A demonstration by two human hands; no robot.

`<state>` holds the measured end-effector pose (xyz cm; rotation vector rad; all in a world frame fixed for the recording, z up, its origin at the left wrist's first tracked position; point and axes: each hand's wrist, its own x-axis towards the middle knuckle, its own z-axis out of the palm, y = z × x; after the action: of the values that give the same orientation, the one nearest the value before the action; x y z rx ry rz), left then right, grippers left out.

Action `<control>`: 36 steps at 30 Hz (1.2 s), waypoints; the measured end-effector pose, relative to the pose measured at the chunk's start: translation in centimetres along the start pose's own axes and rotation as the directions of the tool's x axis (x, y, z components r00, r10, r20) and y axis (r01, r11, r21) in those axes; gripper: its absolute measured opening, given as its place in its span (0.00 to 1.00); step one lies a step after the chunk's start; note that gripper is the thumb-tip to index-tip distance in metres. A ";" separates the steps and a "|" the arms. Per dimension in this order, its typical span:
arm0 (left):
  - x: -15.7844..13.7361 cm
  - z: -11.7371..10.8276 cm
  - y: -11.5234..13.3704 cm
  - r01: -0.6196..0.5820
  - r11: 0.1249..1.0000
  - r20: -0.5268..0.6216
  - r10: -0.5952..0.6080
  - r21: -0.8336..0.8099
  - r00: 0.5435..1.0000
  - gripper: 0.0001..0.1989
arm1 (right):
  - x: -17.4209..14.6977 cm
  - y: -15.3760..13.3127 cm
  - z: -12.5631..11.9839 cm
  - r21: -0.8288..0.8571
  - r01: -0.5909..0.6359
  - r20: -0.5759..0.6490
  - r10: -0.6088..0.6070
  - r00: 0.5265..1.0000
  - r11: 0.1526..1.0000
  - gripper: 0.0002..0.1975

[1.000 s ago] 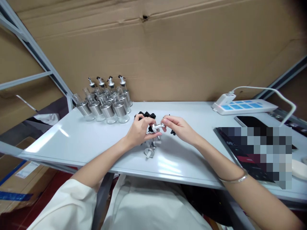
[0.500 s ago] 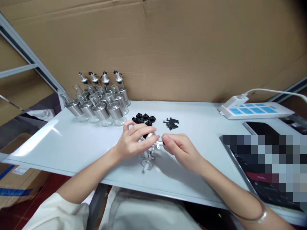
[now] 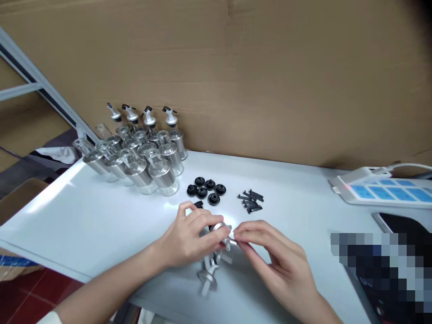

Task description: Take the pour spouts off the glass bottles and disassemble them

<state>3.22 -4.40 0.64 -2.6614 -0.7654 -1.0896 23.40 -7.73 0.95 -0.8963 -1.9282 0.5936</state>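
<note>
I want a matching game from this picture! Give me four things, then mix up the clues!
1. left hand
2. glass bottles
3. thin black pieces
4. power strip

A. white with blue panels
B. lying just right of the round black caps
C. holding a silvery spout
D. standing grouped on the table's left side

Pairs: 1-C, 2-D, 3-B, 4-A

Left fingers point(image 3: 216, 236) cover much of silver spout point(image 3: 219, 226); right fingers point(image 3: 256, 227) hide its tip. Loose spouts point(image 3: 208, 278) below partly hidden, blurred. Rear bottles point(image 3: 104, 131) half behind front ones. Power strip point(image 3: 384, 193) cut by right edge. Phone point(image 3: 401, 223) partly under pixel blocks. Both forearms point(image 3: 111, 281) cut off at bottom edge.
</note>
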 end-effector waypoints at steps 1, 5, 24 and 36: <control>0.0 0.0 -0.2 0.017 1.000 0.024 -0.017 -0.010 1.000 0.08 | -0.1 0.3 0.0 -0.060 0.015 0.011 -0.014 1.000 0.998 0.20; -0.3 -0.3 -1.1 0.120 0.991 0.110 -0.112 -0.067 0.988 0.13 | -0.3 1.8 -0.3 -0.232 0.061 0.039 -0.053 0.998 0.971 0.22; -3.6 1.8 -3.8 0.268 0.829 -0.084 -0.351 -0.491 0.933 0.19 | 0.1 4.5 -5.2 -0.488 -0.177 -0.026 0.189 0.982 0.855 0.07; -2.9 1.8 -4.1 0.199 0.890 -0.031 -0.232 -0.410 0.972 0.16 | -1.1 5.1 -3.9 -0.538 -0.294 0.235 0.475 0.848 0.790 0.16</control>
<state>0.46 -1.48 -2.88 -2.8898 -0.9267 -1.5551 29.01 -5.25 -1.33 -1.6408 -2.2907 0.5440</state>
